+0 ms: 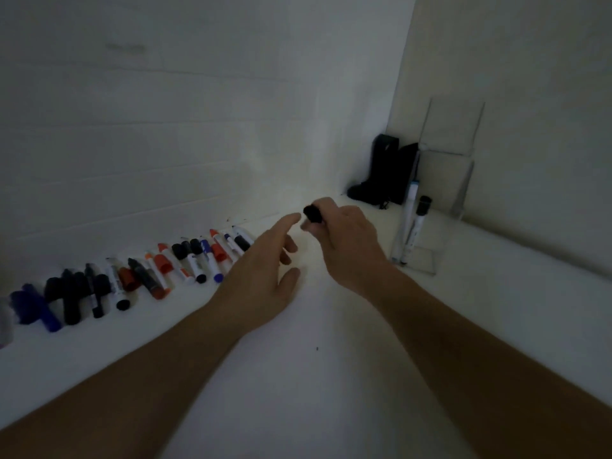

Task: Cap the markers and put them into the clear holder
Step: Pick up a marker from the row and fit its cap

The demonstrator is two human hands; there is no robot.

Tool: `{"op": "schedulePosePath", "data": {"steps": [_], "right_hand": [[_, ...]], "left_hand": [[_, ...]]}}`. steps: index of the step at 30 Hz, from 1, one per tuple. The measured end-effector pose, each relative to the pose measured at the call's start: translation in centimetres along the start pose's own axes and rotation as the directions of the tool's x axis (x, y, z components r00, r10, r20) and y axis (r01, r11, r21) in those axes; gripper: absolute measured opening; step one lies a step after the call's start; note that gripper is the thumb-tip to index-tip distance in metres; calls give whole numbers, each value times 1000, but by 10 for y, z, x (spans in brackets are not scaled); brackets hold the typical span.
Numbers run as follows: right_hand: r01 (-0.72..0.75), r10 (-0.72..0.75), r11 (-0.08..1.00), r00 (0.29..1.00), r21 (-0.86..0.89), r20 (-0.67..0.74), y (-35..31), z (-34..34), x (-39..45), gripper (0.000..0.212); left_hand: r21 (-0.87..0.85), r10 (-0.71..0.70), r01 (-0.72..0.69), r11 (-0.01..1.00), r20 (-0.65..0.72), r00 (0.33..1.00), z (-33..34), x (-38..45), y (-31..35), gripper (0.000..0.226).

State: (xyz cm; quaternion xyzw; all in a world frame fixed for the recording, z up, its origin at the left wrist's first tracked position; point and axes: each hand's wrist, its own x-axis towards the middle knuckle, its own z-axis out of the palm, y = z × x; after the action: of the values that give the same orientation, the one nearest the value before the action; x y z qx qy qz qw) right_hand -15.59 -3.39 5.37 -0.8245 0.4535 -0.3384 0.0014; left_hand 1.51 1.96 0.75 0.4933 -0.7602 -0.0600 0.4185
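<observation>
My right hand (344,238) grips a black-capped marker (312,214); only the black end shows past my fingers. My left hand (265,270) hovers just left of it with fingers spread and relaxed, holding nothing. A row of markers and loose caps (155,276) in black, blue, red and orange lies along the wall at the left. The clear holder (440,193) stands at the right against the wall. Inside it two markers stand upright, one white-bodied (409,220) and one with a black cap (421,220).
A black object (384,172) sits in the corner behind the holder. White walls close in the white surface at the back and right. A small dark speck (317,348) lies on the surface near me.
</observation>
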Motion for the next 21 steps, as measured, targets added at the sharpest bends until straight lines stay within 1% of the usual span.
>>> {"op": "schedulePosePath", "data": {"steps": [2, 3, 5, 6, 8, 10, 12, 14, 16, 19, 21], "right_hand": [[11, -5, 995, 998, 98, -60, 3, -26, 9, 20], [38, -25, 994, 991, 101, -128, 8, -43, 13, 21], [70, -54, 997, 948, 39, -312, 25, -84, 21, 21], [39, -26, 999, 922, 26, -387, 36, -102, 23, 20], [-64, 67, 998, 887, 23, -458, 60, -129, 24, 17], [-176, 146, 984, 887, -28, -438, 83, -140, 18, 16], [-235, 188, 968, 911, -88, -366, 100, -137, 9, 16], [-295, 251, 949, 919, -108, -305, 111, -125, 0, 24], [-362, 322, 926, 906, -108, -275, 117, -112, -6, 31], [-379, 334, 908, 912, -179, -236, 120, -97, -11, 16], [-352, 301, 900, 928, -258, -218, 117, -93, -13, 19]], "left_hand": [[54, 90, -91, 994, 17, 996, 2, -3, 4, 76], [80, 140, -143, 986, 43, 989, 3, -5, 5, 72], [104, 200, -209, 972, 91, 976, 5, -7, 4, 65], [101, 211, -221, 970, 100, 972, 6, -7, 2, 61], [95, 211, -221, 971, 107, 972, 8, -7, -1, 55], [117, 217, -231, 966, 118, 969, 10, -8, -2, 49], [146, 231, -250, 957, 135, 963, 11, -9, -3, 43], [156, 243, -265, 952, 145, 959, 11, -10, -3, 37], [170, 249, -273, 947, 151, 957, 11, -11, -4, 32], [193, 247, -275, 942, 159, 956, 13, -11, -4, 27], [192, 244, -273, 943, 160, 956, 14, -10, -5, 26]]}}
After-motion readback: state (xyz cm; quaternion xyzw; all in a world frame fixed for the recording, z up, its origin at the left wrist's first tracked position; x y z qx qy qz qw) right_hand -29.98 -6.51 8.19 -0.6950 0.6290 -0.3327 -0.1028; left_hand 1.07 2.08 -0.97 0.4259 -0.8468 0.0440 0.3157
